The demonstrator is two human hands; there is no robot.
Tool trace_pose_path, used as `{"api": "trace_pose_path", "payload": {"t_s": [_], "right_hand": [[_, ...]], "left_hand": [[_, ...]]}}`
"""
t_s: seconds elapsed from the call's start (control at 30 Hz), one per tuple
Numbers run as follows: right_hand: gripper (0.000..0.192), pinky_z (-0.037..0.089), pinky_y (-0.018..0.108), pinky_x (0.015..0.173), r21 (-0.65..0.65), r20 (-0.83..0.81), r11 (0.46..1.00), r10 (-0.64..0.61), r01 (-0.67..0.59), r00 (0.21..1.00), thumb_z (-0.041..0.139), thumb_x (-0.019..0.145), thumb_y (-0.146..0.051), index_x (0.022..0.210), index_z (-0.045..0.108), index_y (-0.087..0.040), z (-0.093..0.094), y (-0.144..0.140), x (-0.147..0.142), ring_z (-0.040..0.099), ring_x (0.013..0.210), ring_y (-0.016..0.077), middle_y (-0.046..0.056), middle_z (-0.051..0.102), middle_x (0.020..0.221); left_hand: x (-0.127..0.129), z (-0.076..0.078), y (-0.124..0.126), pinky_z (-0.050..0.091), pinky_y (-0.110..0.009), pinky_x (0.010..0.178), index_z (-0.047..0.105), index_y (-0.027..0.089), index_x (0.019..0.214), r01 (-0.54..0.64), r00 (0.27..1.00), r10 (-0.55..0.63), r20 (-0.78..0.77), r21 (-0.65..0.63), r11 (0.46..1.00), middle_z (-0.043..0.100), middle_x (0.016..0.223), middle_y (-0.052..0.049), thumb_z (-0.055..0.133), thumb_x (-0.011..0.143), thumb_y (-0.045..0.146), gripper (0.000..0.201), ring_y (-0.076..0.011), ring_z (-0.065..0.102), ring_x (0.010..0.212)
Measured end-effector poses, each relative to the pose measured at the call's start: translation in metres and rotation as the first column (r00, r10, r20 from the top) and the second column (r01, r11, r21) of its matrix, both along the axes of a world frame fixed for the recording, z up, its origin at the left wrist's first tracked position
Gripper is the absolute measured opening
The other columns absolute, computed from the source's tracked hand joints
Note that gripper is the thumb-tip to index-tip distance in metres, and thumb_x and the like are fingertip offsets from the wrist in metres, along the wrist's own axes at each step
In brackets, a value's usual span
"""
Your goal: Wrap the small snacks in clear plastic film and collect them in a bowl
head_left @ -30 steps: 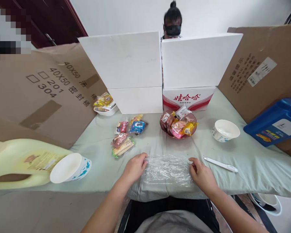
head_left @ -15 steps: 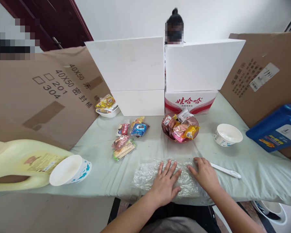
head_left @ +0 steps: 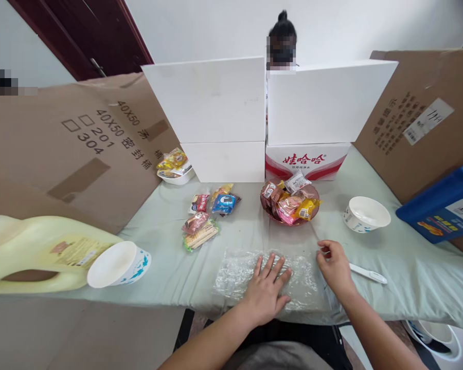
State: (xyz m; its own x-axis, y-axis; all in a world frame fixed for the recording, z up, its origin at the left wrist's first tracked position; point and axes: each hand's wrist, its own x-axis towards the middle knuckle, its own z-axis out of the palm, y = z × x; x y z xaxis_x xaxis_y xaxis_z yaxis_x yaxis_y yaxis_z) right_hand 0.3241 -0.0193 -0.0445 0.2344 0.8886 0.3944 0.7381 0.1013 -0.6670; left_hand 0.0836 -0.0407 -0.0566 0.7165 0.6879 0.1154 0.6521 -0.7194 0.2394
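Observation:
A crinkled sheet of clear plastic wrap (head_left: 239,272) lies flat on the pale green tablecloth (head_left: 165,231) at the near edge. My left hand (head_left: 268,290) presses down on its middle with fingers spread. My right hand (head_left: 334,264) sits at the sheet's right edge, fingers curled, next to a white pen-like tool (head_left: 368,273); whether it pinches the wrap I cannot tell. Behind the sheet stands a reddish glass bowl (head_left: 289,201) heaped with wrapped snacks.
Loose snack packets (head_left: 204,216) lie left of the bowl. White paper bowls stand at right (head_left: 366,213), left (head_left: 118,264) and back left (head_left: 175,172). A yellow jug (head_left: 34,254), a blue jug (head_left: 443,205), cardboard walls and white boxes (head_left: 212,103) ring the table. A person sits behind the boxes.
My left hand moved from the sheet's left edge onto its middle and flattened. My right hand shifted a little right to the sheet's right edge and curled.

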Motion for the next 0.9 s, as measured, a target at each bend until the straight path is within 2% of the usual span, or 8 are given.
{"api": "trace_pose_path", "payload": {"t_s": [0.1,0.2,0.27,0.4,0.57,0.63,0.77,0.9], "right_hand": [[0.020,0.047,0.041,0.089,0.067,0.170,0.985,0.143,-0.156,0.975,0.046,0.088,-0.026,0.103,0.057,-0.020,0.007,-0.017,-0.007,0.059,0.102,0.0235,0.011,0.063,0.105],[0.042,0.038,0.042,0.103,-0.047,0.490,0.885,0.424,-0.463,0.761,0.051,0.090,-0.032,0.130,0.051,-0.020,-0.001,-0.039,-0.030,0.047,0.126,0.0252,0.011,0.057,0.132],[0.063,0.031,0.045,0.108,-0.118,0.608,0.869,0.446,-0.481,0.657,0.055,0.088,-0.045,0.143,0.039,-0.018,-0.013,-0.048,-0.041,0.034,0.137,0.0290,0.012,0.045,0.146],[0.078,0.026,0.047,0.111,-0.160,0.661,0.892,0.415,-0.423,0.625,0.052,0.086,-0.057,0.149,0.030,-0.017,-0.031,-0.050,-0.042,0.024,0.142,0.0302,0.011,0.036,0.152],[0.072,0.028,0.050,0.110,-0.176,0.635,0.866,0.463,-0.468,0.618,0.052,0.088,-0.056,0.147,0.034,-0.020,-0.013,-0.053,-0.030,0.025,0.142,0.0305,0.010,0.037,0.152],[0.072,0.029,0.051,0.111,-0.187,0.607,0.840,0.507,-0.510,0.612,0.054,0.086,-0.058,0.145,0.037,-0.021,-0.005,-0.061,-0.022,0.028,0.141,0.0310,0.011,0.038,0.151],[0.056,0.036,0.046,0.109,-0.190,0.577,0.772,0.588,-0.607,0.568,0.060,0.086,-0.046,0.137,0.048,-0.026,-0.007,-0.081,-0.004,0.043,0.133,0.0276,0.007,0.050,0.142],[0.027,0.042,0.041,0.104,-0.136,0.490,0.780,0.588,-0.610,0.643,0.053,0.090,-0.018,0.114,0.060,-0.026,-0.013,-0.094,0.004,0.057,0.117,0.0216,0.005,0.065,0.121]], "left_hand": [[0.002,0.002,-0.001,0.011,-0.059,0.116,0.023,0.029,0.151,0.002,1.000,-0.002,-0.005,-0.010,1.000,0.020,0.159,-0.005,0.046,0.094,0.054,0.067,-0.0321,0.010,0.147],[0.002,0.006,-0.001,0.011,-0.056,0.118,0.019,0.024,0.153,-0.027,1.000,0.027,-0.005,-0.033,0.999,0.020,0.159,-0.007,0.044,0.094,0.057,0.072,-0.0303,0.011,0.147],[-0.007,0.008,0.002,0.011,-0.056,0.117,0.020,0.023,0.152,-0.066,0.997,0.064,-0.030,-0.058,0.996,0.020,0.159,-0.009,0.048,0.089,0.062,0.079,-0.0315,0.012,0.147],[-0.055,0.009,0.015,0.013,-0.059,0.116,0.024,0.025,0.151,-0.232,0.965,0.221,-0.143,-0.064,0.971,0.019,0.159,-0.008,0.052,0.086,0.064,0.082,-0.0345,0.010,0.147],[-0.132,0.017,0.018,0.024,-0.060,0.111,0.036,0.017,0.147,-0.457,0.880,0.462,-0.108,0.069,0.887,0.030,0.154,-0.015,0.046,0.094,0.050,0.063,-0.0365,0.018,0.144],[-0.147,0.025,0.010,0.030,-0.056,0.111,0.044,0.017,0.141,-0.397,0.915,0.401,-0.038,0.076,0.915,0.037,0.150,-0.016,0.050,0.092,0.045,0.057,-0.0353,0.023,0.143],[-0.149,0.040,-0.011,0.036,-0.051,0.110,0.052,0.023,0.133,-0.120,0.993,0.121,0.008,-0.040,0.992,0.049,0.143,-0.010,0.068,0.080,0.035,0.056,-0.0312,0.037,0.137],[-0.145,0.045,-0.016,0.044,-0.045,0.106,0.064,0.025,0.112,-0.073,0.996,0.080,0.048,-0.137,0.988,0.061,0.130,-0.005,0.061,0.085,0.017,0.029,-0.0252,0.047,0.131]]}}
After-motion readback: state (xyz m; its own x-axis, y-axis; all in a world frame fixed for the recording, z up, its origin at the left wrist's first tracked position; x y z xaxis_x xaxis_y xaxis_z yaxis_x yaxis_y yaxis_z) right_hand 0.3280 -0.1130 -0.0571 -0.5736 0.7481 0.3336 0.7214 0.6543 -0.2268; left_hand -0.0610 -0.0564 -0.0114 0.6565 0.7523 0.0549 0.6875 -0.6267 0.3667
